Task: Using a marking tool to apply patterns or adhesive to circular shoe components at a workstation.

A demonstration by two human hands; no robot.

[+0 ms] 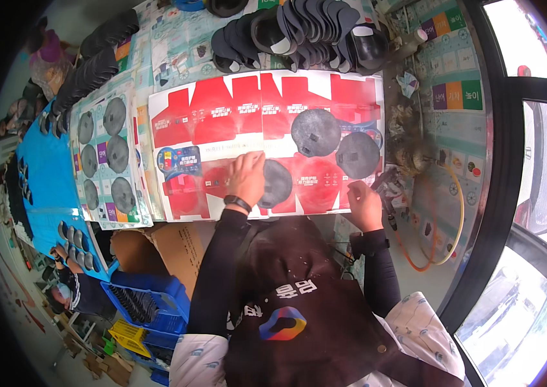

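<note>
A red and white printed cardboard sheet lies before me with three dark grey, round cap-like pieces on it. My left hand, a dark band at its wrist, covers the left edge of the nearest round piece, fingers bent and together. My right hand is closed at the sheet's lower right edge, fingertips pinched; what they hold, if anything, cannot be made out. Just beyond it lies a second round piece, with a third round piece up and left. Each shows a small dark square patch.
Right of my right hand is a dark tool like a spray gun, near a yellow and orange hose. Stacked dark caps line the far side. More round pieces lie on a left board. Blue crates stand below left.
</note>
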